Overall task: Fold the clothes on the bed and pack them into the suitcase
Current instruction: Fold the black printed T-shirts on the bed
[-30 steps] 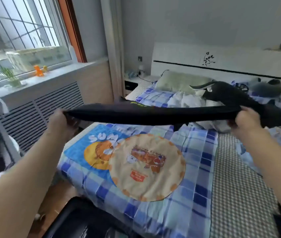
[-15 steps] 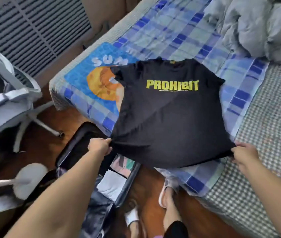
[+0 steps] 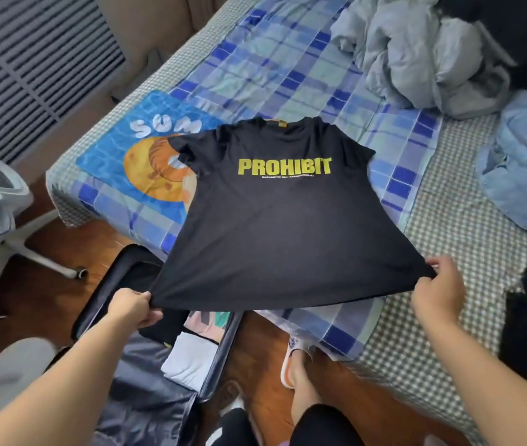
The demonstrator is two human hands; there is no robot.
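Two hands, left hand (image 3: pixel 135 309) and right hand (image 3: pixel 437 289), pinching black T-shirt (image 3: pixel 281 226) hem, open suitcase (image 3: pixel 172 358) below, crumpled clothes (image 3: pixel 423 56) beyond

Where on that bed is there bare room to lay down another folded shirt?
Bare checked sheet lies right of the black T-shirt, below the light-blue garment. Plaid blanket is free beyond the collar, left of the grey clothes heap. The right edge is crowded.

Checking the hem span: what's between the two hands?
Head view: only the taut hem of the black cotton PROHIBIT T-shirt, pinched by left hand and right hand. Open black suitcase lies below.
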